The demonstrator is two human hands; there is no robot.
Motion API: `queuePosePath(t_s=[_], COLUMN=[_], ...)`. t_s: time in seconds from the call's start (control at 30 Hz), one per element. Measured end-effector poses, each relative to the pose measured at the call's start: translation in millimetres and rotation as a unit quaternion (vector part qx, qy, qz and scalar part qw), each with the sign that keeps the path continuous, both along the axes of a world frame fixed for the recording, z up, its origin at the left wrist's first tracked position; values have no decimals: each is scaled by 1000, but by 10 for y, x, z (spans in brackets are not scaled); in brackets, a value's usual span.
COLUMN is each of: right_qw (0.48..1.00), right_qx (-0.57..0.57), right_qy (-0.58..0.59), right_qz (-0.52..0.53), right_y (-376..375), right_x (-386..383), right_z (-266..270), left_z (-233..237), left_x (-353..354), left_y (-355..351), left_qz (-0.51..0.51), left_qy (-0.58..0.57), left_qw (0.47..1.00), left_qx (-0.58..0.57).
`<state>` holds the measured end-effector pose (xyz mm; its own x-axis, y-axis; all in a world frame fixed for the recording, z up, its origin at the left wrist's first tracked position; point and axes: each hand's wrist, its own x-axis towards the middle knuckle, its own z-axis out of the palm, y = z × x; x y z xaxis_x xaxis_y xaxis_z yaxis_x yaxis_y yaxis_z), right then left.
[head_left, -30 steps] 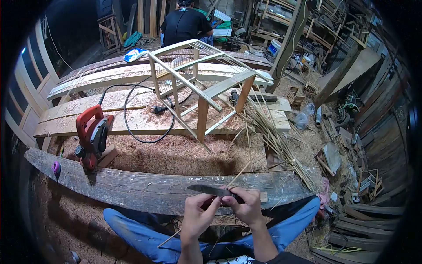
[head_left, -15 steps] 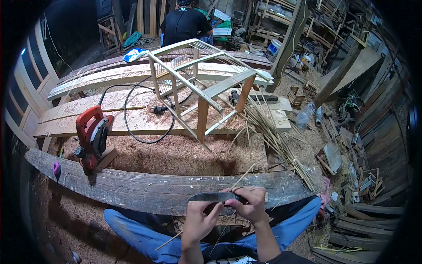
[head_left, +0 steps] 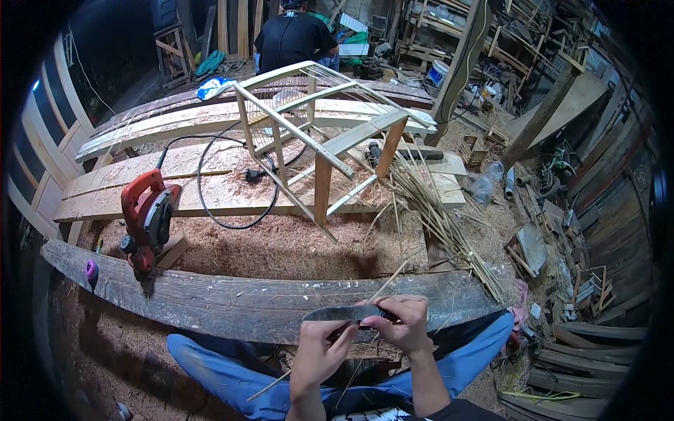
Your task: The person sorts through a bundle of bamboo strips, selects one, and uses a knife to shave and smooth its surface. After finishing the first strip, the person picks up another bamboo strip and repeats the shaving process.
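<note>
My right hand is closed around the handle of a knife. Its broad dark blade points left, over my left hand. The left fingers pinch a thin bamboo strip below the blade; it slants from lower left toward the upper right, its far end emerging beyond the knife. Fingers and blade hide the spot where strip and edge meet. Both hands are over my lap, at the near edge of a worn plank.
A slatted wooden frame stands on shaving-covered boards. Left of it rests a red electric planer with a looping black cord. Bamboo strips lie heaped on the right. Another person sits at the back, facing away.
Both hands remain almost in place; the knife and right hand have shifted very slightly. The strip is still pinched in the left hand.
</note>
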<state>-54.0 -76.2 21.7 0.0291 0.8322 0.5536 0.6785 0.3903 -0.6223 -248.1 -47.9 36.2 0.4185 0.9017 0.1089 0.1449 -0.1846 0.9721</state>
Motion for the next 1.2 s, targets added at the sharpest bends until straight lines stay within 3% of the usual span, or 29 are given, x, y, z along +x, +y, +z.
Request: queuePosePath(t_s=[0.17, 0.23, 0.4, 0.47, 0.5, 0.57, 0.6, 0.67, 0.73, 0.9, 1.2], right_qw=[995, 994, 983, 938, 936, 956, 962, 972, 976, 993, 995], right_qx=[53, 29, 27, 13, -11, -5, 38, -8, -41, -24, -40], right_qy=[-57, -68, -135, 25, 37, 28, -28, -20, 43, 60, 86], right_qz=[-62, -76, -119, -346, -351, -293, -268, -234, -209, -98, -37], right_y=[7, -38, -44, -76, -276, -370, -304, -227, -148, -113, -32], right_x=[201, 274, 395, 857, 1090, 1119, 881, 580, 400, -25, -266], right_z=[-129, -159, -187, -155, -121, -102, -34, 54, 26, -79, 46], left_z=[-79, 17, 66, 98, 67, 55, 89, 148, 200, 8, -45], left_x=[32, 14, 2, -271, -518, -481, -343, -50, 53, 16, 85], left_y=[56, 66, 89, 110, 93, 192, 175, 164, 138, 117, 22], left_qz=[19, 15, 35, 138, 157, 199, 157, 99, 130, 90, 12], left_qy=[-50, -12, -50, -62, -63, -90, -108, -136, -162, -118, -146], left_qw=[999, 997, 992, 982, 977, 967, 973, 979, 968, 981, 975], left_qx=[-6, -79, -110, -109, -128, -134, -128, -111, -140, -125, -166])
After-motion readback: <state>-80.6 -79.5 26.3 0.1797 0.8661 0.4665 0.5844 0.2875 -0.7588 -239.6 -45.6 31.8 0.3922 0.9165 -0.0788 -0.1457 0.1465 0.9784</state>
